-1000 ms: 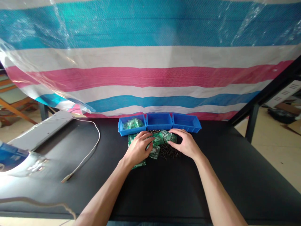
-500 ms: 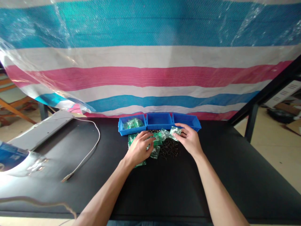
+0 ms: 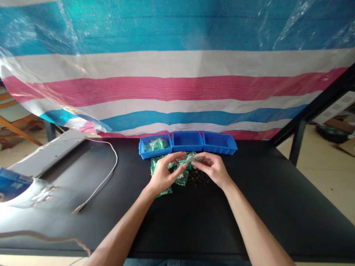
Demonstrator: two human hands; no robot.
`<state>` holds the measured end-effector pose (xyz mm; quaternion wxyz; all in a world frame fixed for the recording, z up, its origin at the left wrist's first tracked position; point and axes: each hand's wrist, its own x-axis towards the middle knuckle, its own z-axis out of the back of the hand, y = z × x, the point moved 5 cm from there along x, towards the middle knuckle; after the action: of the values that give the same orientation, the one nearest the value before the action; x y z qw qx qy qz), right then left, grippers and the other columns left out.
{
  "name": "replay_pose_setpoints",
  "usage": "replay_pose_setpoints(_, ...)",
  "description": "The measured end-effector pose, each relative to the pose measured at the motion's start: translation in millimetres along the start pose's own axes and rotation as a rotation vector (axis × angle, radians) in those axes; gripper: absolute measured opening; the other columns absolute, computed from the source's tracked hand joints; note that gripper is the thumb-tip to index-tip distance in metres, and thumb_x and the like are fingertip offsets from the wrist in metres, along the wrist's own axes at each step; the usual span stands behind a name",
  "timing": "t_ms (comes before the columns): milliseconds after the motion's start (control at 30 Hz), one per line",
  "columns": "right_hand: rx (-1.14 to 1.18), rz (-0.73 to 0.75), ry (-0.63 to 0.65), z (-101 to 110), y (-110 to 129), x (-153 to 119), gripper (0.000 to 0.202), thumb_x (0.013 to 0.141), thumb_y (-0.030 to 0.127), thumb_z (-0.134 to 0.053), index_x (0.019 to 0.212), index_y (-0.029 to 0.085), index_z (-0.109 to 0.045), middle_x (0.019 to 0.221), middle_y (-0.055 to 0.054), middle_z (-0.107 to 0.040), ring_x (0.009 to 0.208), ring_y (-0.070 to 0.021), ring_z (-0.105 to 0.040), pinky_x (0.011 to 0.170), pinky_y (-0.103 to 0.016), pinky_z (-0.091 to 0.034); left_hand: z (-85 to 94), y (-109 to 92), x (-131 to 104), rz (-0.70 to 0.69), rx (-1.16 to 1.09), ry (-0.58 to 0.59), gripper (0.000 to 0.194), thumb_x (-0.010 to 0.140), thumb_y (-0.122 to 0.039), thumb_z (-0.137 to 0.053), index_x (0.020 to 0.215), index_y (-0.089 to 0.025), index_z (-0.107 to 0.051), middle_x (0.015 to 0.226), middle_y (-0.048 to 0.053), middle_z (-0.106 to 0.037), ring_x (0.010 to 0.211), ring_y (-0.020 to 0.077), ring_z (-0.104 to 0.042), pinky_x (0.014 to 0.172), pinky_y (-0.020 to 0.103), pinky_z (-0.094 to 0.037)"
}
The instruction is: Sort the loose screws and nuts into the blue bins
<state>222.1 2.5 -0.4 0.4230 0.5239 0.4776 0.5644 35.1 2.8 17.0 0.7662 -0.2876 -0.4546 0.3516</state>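
Note:
Small clear packets with green contents [image 3: 181, 178] lie piled on the black table, partly hidden under my left hand [image 3: 165, 173]. That hand is open, thumb and fingers apart, its fingertips close to a clear-and-green plastic packet [image 3: 190, 158]. My right hand [image 3: 215, 169] pinches this packet between thumb and fingers, just above the pile. Dark screws [image 3: 198, 178] lie heaped below the right hand, some covered by it. Behind the hands stands a blue bin [image 3: 141, 150] with more green packets in it.
Two more blue bins, a middle one [image 3: 188, 148] and a right one [image 3: 222, 149], stand in the same row. A white cable [image 3: 107, 179] and a grey metal panel [image 3: 55, 153] lie to the left. A striped sheet [image 3: 177, 88] hangs behind the table [image 3: 277, 207].
My right hand has moved left and slightly down with the packet, toward my left hand. The left hand's thumb and fingers have spread apart and now face the packet.

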Motion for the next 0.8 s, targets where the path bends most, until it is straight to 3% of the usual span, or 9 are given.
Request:
replay_pose_setpoints(167, -0.072, 0.061, 0.024, -7, -2, 0, 0.021, 0.073, 0.038, -0.086, 0.084, 0.021, -0.080, 0.091, -0.005, -0.075, 0.083, -0.0211, -0.071, 0.071, -0.030, -0.058, 1.1, 4, -1, -0.009, 0.042, -0.030, 0.017, 0.090, -0.031, -0.070, 0.100, -0.019, -0.073, 0.089, 0.004, -0.075, 0.077, 0.0169, -0.067, 0.073, 0.028, -0.054)
replay_pose_setpoints(300, -0.058, 0.000, 0.024, -6, -8, 0, 0.029, 0.069, 0.037, -0.089, 0.092, 0.023, -0.080, 0.088, -0.004, -0.077, 0.079, -0.0210, -0.073, 0.072, -0.031, -0.058, 3.7, 9, 3, 0.017, -0.001, -0.054, 0.014, 0.088, -0.030, -0.072, 0.097, -0.019, -0.074, 0.089, 0.003, -0.077, 0.075, 0.0163, -0.068, 0.071, 0.027, -0.055)
replay_pose_setpoints(500, -0.239, 0.117, -0.128, 12, -2, 3, 0.026, 0.083, 0.042, -0.077, 0.099, 0.021, -0.077, 0.095, -0.007, -0.078, 0.088, -0.0243, -0.074, 0.080, -0.035, -0.057, 34.5, 2, 13, -0.134, 0.193, -0.326, 0.009, 0.089, -0.025, -0.071, 0.097, -0.022, -0.074, 0.089, 0.002, -0.077, 0.074, 0.0149, -0.067, 0.073, 0.029, -0.056)
replay_pose_setpoints(633, -0.524, 0.255, -0.241, 23, 5, 2, 0.021, 0.088, 0.038, -0.070, 0.098, 0.021, -0.076, 0.097, -0.008, -0.078, 0.088, -0.0248, -0.073, 0.081, -0.037, -0.057, 61.4, 9, 17, -0.221, 0.449, -0.484, 0.012, 0.091, -0.019, -0.064, 0.092, -0.024, -0.075, 0.096, 0.004, -0.078, 0.094, 0.0215, -0.068, 0.091, 0.040, -0.053)
replay_pose_setpoints(733, -0.693, 0.298, -0.258, 25, 5, 1, 0.021, 0.089, 0.037, -0.068, 0.102, 0.022, -0.075, 0.103, -0.009, -0.077, 0.094, -0.0272, -0.072, 0.086, -0.041, -0.057, 70.5, 29, 18, -0.100, 0.663, -0.455, 0.022, 0.088, -0.012, -0.059, 0.093, -0.025, -0.077, 0.103, 0.006, -0.079, 0.110, 0.0302, -0.062, 0.096, 0.051, -0.048)
replay_pose_setpoints(800, -0.776, 0.296, -0.228, 22, 2, 0, 0.024, 0.090, 0.037, -0.067, 0.108, 0.023, -0.074, 0.107, -0.010, -0.076, 0.100, -0.0292, -0.071, 0.093, -0.044, -0.056, 69.2, 43, 17, -0.012, 0.757, -0.369, 0.027, 0.083, -0.007, -0.057, 0.090, -0.024, -0.077, 0.103, 0.007, -0.079, 0.118, 0.0368, -0.057, 0.095, 0.057, -0.045)
